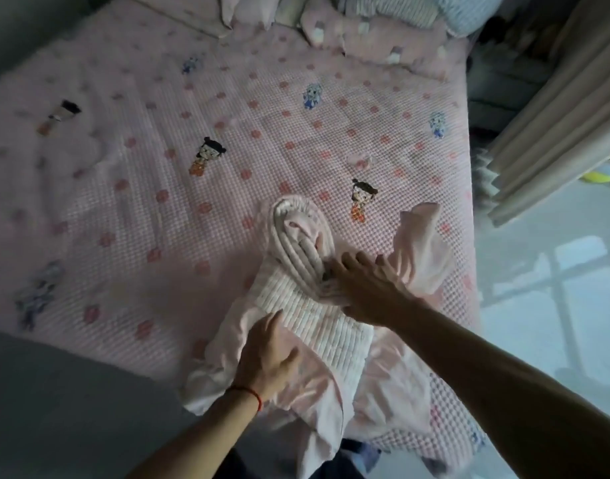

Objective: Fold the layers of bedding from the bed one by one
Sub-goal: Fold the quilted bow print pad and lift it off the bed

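A pale pink quilted bedding piece (317,326) lies folded into a thick bundle at the near right part of the bed, its layered end curling up toward the middle. My left hand (267,354) presses flat on its near left side, fingers spread, a red string at the wrist. Farther along, my right hand (365,288) pushes down on the layered fold, fingers apart. Loose thin pink fabric (421,247) sticks up beyond my right hand and spills over the near bed edge. Underneath, a pink waffle-textured cover (192,202) with red dots and cartoon figures is spread over the bed.
Pillows (372,39) and a striped cushion (400,8) are heaped at the head of the bed. A beige curtain (556,108) hangs at the right over a pale tiled floor (545,305). A grey surface (54,392) borders the bed at the near left.
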Demonstrator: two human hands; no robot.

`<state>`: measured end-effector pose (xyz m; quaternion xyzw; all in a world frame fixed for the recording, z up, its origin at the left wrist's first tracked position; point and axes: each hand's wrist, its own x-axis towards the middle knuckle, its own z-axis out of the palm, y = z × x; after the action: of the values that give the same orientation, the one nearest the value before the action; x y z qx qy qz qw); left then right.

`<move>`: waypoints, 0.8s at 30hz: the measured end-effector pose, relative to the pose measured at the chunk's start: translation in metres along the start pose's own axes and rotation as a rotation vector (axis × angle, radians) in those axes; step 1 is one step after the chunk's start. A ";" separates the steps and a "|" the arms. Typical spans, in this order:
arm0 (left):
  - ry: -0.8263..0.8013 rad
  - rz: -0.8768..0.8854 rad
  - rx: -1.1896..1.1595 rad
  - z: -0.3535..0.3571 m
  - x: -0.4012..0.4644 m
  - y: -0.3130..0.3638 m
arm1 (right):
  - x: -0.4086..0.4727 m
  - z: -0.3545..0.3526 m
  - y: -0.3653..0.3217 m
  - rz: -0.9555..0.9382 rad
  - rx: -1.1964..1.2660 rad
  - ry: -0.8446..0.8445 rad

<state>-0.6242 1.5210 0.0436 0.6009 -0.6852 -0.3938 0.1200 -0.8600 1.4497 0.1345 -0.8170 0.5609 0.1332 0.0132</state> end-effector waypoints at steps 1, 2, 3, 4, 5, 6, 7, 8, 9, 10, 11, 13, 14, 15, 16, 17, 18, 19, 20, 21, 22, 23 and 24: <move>0.039 -0.015 -0.150 -0.020 0.000 0.005 | -0.008 0.002 -0.014 0.024 0.008 0.036; 0.060 -0.040 -0.303 -0.043 0.005 0.010 | -0.014 0.002 -0.027 0.046 0.028 0.080; 0.060 -0.082 -0.473 -0.065 0.009 0.019 | -0.020 0.001 -0.041 0.063 0.058 0.138; 0.075 -0.141 -0.617 -0.083 0.013 0.029 | -0.026 0.000 -0.057 0.077 0.085 0.188; 0.114 -0.184 -0.716 -0.097 0.018 0.037 | -0.031 -0.002 -0.072 0.098 0.100 0.214; 0.179 -0.184 -0.749 -0.111 0.019 0.044 | -0.037 -0.006 -0.088 0.124 0.109 0.227; 0.260 -0.175 -0.709 -0.122 0.023 0.049 | -0.043 -0.006 -0.102 0.147 0.118 0.227; 0.324 -0.159 -0.638 -0.132 0.029 0.050 | -0.048 -0.004 -0.116 0.169 0.137 0.226; 0.338 -0.153 -0.533 -0.140 0.034 0.051 | -0.053 -0.002 -0.131 0.202 0.176 0.206; 0.295 -0.163 -0.417 -0.143 0.040 0.048 | -0.059 0.004 -0.147 0.237 0.223 0.181; 0.214 -0.183 -0.273 -0.143 0.043 0.045 | -0.065 0.010 -0.162 0.267 0.280 0.144; 0.013 -0.252 -0.013 -0.130 0.044 0.031 | -0.074 0.028 -0.193 0.320 0.381 0.029; -0.063 -0.278 0.054 -0.119 0.041 0.019 | -0.078 0.037 -0.206 0.352 0.418 -0.060; -0.114 -0.284 0.087 -0.110 0.036 0.008 | -0.079 0.039 -0.213 0.411 0.458 -0.122; -0.155 -0.286 0.100 -0.101 0.028 -0.004 | -0.079 0.039 -0.218 0.473 0.527 -0.172; -0.168 -0.285 0.114 -0.094 0.022 -0.015 | -0.077 0.035 -0.217 0.507 0.584 -0.188; -0.162 -0.279 0.136 -0.089 0.017 -0.024 | -0.072 0.030 -0.209 0.525 0.615 -0.165; -0.147 -0.281 0.149 -0.085 0.014 -0.032 | -0.066 0.024 -0.199 0.551 0.634 -0.074; -0.128 -0.288 0.146 -0.083 0.014 -0.036 | -0.059 0.017 -0.185 0.577 0.599 0.031; -0.118 -0.296 0.124 -0.082 0.014 -0.041 | -0.052 0.016 -0.168 0.628 0.545 0.109; -0.116 -0.304 0.099 -0.081 0.015 -0.044 | -0.047 0.020 -0.148 0.711 0.530 0.125; -0.122 -0.309 0.076 -0.080 0.017 -0.049 | -0.044 0.028 -0.132 0.782 0.589 0.082; -0.143 -0.313 0.059 -0.079 0.018 -0.052 | -0.045 0.040 -0.120 0.806 0.677 0.024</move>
<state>-0.5398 1.4750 0.0547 0.6739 -0.6014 -0.4289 -0.0097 -0.7730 1.5423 0.0914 -0.4878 0.8425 -0.0704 0.2176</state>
